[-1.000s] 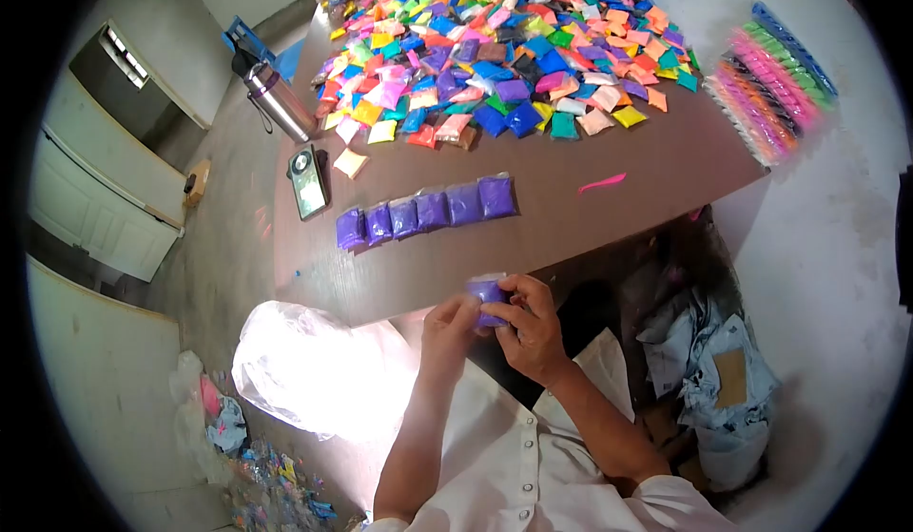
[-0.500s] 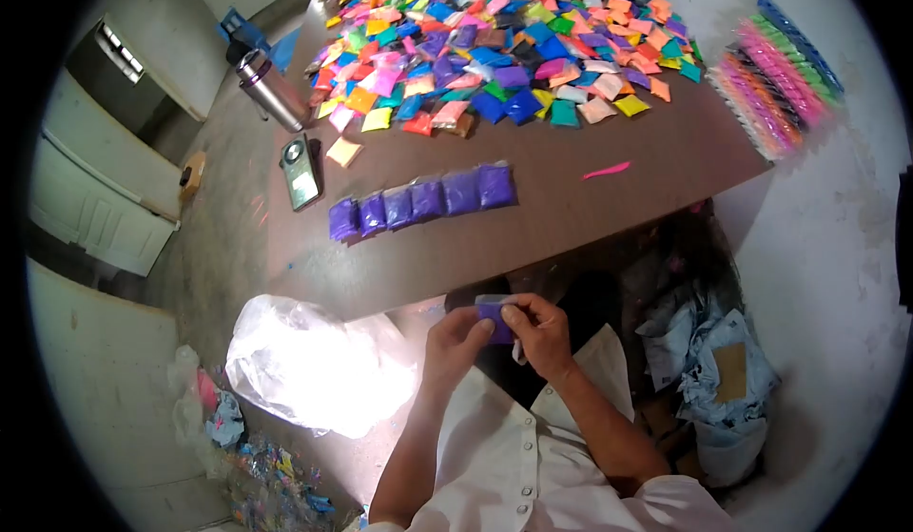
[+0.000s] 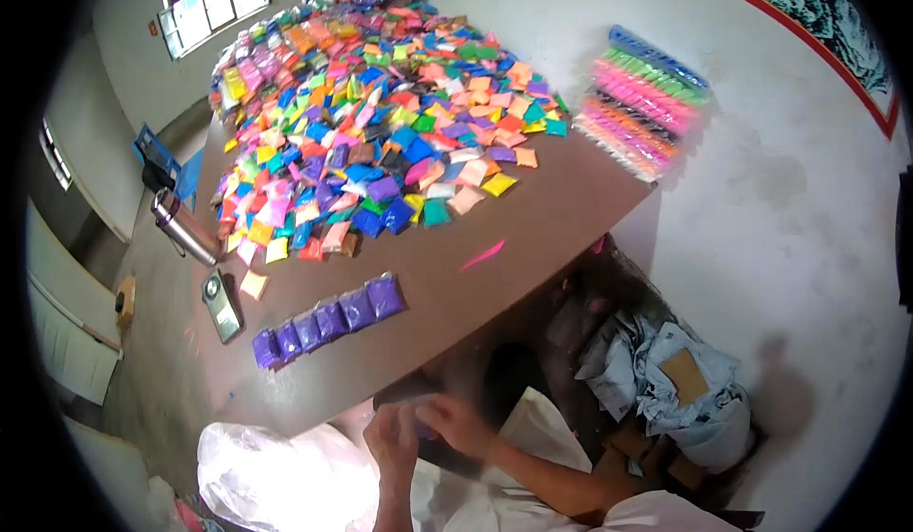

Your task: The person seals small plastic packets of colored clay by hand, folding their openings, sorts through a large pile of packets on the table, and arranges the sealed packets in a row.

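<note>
Below the front edge of the table, my left hand [image 3: 391, 437] and my right hand [image 3: 456, 425] are close together with fingers bent, smeared by motion. Between them shows a bit of a small purple packet [image 3: 425, 428], mostly hidden by the fingers; both hands appear closed on it. On the table ahead lies a row of several purple packets [image 3: 331, 320], side by side in a slanting line. To the right of that row is a thin pink plastic tool [image 3: 483, 255].
A big heap of colourful packets [image 3: 380, 142] covers the table's far part. A phone [image 3: 222, 306] and steel flask [image 3: 185, 230] stand at the left edge. Bundled coloured sleeves [image 3: 637, 104] lie at the right. A translucent plastic bag [image 3: 276, 475] and crumpled packaging [image 3: 689, 380] sit below.
My view has tilted up and turned right, so the table appears lower and further left. Both hands stay together around the purple packet, now blurred and covering more of it.
</note>
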A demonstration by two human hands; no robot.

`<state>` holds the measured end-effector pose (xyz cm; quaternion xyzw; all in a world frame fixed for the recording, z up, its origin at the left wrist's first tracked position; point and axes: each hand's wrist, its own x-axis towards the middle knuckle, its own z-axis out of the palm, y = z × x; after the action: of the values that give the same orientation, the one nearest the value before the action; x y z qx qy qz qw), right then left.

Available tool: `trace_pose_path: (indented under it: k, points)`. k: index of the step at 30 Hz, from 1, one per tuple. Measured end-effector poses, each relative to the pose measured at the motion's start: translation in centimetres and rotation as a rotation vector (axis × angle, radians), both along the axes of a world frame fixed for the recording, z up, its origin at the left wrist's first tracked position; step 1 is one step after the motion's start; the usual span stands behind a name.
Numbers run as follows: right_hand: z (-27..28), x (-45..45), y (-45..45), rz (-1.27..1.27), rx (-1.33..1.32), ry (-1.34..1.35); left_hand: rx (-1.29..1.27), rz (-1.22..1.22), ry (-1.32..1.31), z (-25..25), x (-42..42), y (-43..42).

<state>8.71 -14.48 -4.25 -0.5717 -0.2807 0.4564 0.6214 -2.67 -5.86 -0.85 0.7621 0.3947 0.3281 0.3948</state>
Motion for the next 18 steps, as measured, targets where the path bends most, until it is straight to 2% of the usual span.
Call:
trace_pose_path:
  k: [1, 7, 9, 11, 12, 15, 16, 18]
  points:
    - [0.0, 0.0, 0.0, -0.030, 0.016, -0.021, 0.008, -0.010, -0.013, 0.1, 0.2, -0.2]
    - [0.2, 0.0, -0.4, -0.187, 0.006, -0.243, -0.341, 0.039, -0.274, -2.2, 1.2, -1.2]
    - [-0.6, 0.1, -0.4, -0.227, 0.039, -0.315, -0.264, 0.051, -0.307, -2.2, 1.7, -1.7]
    - [-1.5, 0.5, -0.3, -0.243, 0.033, -0.316, -0.596, 0.044, -0.280, -1.7, 1.3, -2.0]
    - [-1.2, 0.6, -0.3, -0.246, 0.041, -0.321, -0.589, -0.037, -0.267, -2.9, 0.8, -1.6]
    - [-0.8, 0.2, -0.3, -0.264, 0.068, -0.411, -0.523, -0.072, -0.227, -3.4, 0.3, -1.4]
    - [-1.8, -0.3, -0.1, -0.277, 0.070, -0.328, -0.517, -0.078, -0.229, -3.8, 0.1, -1.3]
    - [-2.5, -0.6, 0.0, -0.291, 0.084, -0.252, -0.116, -0.022, -0.019, -4.7, 0.1, -0.8]
